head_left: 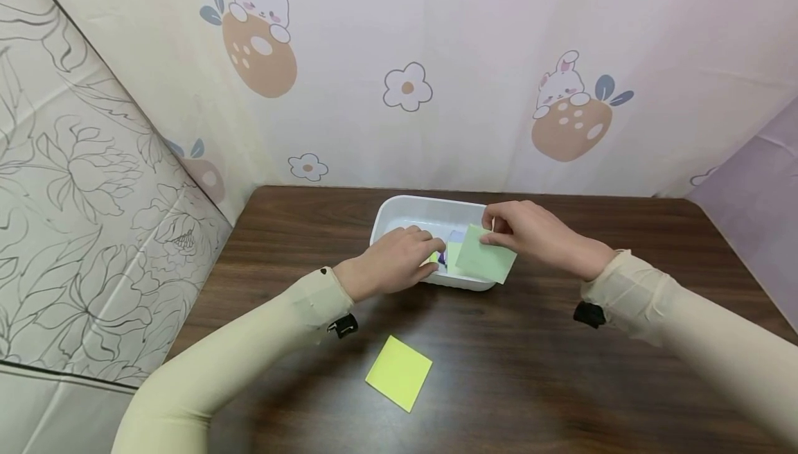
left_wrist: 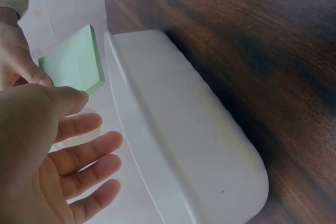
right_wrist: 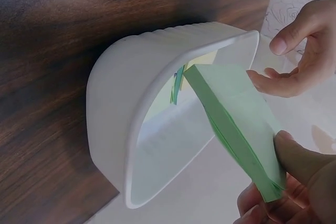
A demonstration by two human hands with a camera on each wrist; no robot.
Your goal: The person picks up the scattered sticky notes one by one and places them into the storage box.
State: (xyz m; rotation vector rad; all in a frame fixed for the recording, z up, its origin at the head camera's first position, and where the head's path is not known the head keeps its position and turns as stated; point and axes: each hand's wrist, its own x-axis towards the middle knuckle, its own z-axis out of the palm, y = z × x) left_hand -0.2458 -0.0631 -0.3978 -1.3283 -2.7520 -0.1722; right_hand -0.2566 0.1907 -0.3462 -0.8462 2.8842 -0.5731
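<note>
My right hand (head_left: pixel 536 232) pinches a light green sticky note pad (head_left: pixel 486 258) between thumb and fingers, above the right end of a white plastic basin (head_left: pixel 399 213). In the right wrist view, the thick edge of the green pad (right_wrist: pixel 226 135) shows sheets fanning apart slightly. Over the basin's front side is my left hand (head_left: pixel 395 260), its fingers loosely bent and spread with nothing between them. Inside the basin, partly hidden by this hand and the pad, lie a pale note pad (head_left: pixel 454 257) and some small coloured items.
A yellow sticky note pad (head_left: pixel 399 373) lies on the dark wood table (head_left: pixel 499 378), nearer to me than the basin. Behind the table hangs a patterned curtain (head_left: pixel 349 38) with rabbits and flowers. A floral-print panel (head_left: pixel 87 184) stands along the left side.
</note>
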